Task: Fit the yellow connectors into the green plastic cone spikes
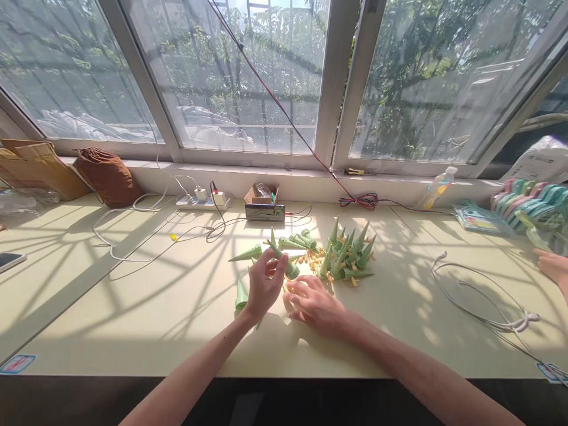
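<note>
My left hand (265, 284) is closed around a green plastic cone-shaped spike (278, 251), held tilted above the table with its wide end towards my right hand. My right hand (314, 303) rests low over the table just beside it, fingers curled together; whatever is between the fingertips is hidden. Small yellow plastic pieces (314, 259) lie in a loose pile behind the right hand. To the right stands a cluster of green spikes (350, 251), several with yellow pieces at their bases. Other loose spikes lie around the left hand, among them one green cone (241, 294).
Behind the hands, a phone (265, 212) leans on a small cardboard box (254, 194). A power strip (204, 203) and white cables lie left. Right are a coiled cable (483, 319), a bottle (438, 188), stacked pastel items (532, 204) and another person's hand (554, 269).
</note>
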Motion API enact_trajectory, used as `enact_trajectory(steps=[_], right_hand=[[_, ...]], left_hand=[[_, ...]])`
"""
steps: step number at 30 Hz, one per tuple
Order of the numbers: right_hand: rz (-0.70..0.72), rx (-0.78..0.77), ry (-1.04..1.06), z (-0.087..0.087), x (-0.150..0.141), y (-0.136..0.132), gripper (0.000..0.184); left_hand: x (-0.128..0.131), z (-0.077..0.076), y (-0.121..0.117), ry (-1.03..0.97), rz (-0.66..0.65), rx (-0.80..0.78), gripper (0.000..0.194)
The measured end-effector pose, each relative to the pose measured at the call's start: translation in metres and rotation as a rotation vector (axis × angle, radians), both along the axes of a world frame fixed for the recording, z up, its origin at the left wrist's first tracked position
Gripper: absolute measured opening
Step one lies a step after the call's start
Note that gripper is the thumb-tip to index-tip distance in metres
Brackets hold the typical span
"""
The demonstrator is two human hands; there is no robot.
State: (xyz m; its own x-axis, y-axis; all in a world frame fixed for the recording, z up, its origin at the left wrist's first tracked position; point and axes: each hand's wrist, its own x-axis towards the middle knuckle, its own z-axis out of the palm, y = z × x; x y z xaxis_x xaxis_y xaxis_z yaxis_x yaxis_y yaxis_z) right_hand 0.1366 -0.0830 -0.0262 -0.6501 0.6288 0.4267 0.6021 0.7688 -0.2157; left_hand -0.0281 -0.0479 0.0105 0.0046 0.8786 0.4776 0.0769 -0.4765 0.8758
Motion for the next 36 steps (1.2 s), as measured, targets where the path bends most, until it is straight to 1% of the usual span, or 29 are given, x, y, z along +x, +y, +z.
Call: enact_trajectory(steps=[4, 8, 12, 18, 26, 33, 36], right_hand=[[0.016, -0.014, -0.016, -0.002, 0.001, 0.0, 0.023], [0.037, -0.035, 0.025, -0.003, 0.002, 0.0, 0.02], [0.048, -0.04, 0.057, -0.001, 0.001, -0.001, 0.014], [0.088, -0.045, 0.055, 0.003, 0.001, -0.002, 0.018], [0.148, 0.02, 0.052, -0.006, 0.003, 0.003, 0.028], [0.161, 0.039, 0.091, -0.01, 0.002, 0.006, 0.022], [0.144, 0.013, 0.088, -0.011, 0.002, 0.005, 0.02]], left_hand=[[0.0, 0.0, 0.0, -0.005, -0.001, 0.0, 0.024], [0.0, -0.001, 0.0, -0.006, -0.004, -0.006, 0.025], [0.0, 0.0, 0.0, -0.001, -0.005, -0.014, 0.025], [0.0, -0.001, 0.0, -0.004, -0.003, -0.021, 0.027], [0.0, -0.003, 0.002, 0.011, 0.011, -0.019, 0.027], [0.0, -0.002, 0.001, 0.024, 0.011, -0.019, 0.025], [0.0, -0.002, 0.001, 0.021, 0.004, -0.011, 0.025]])
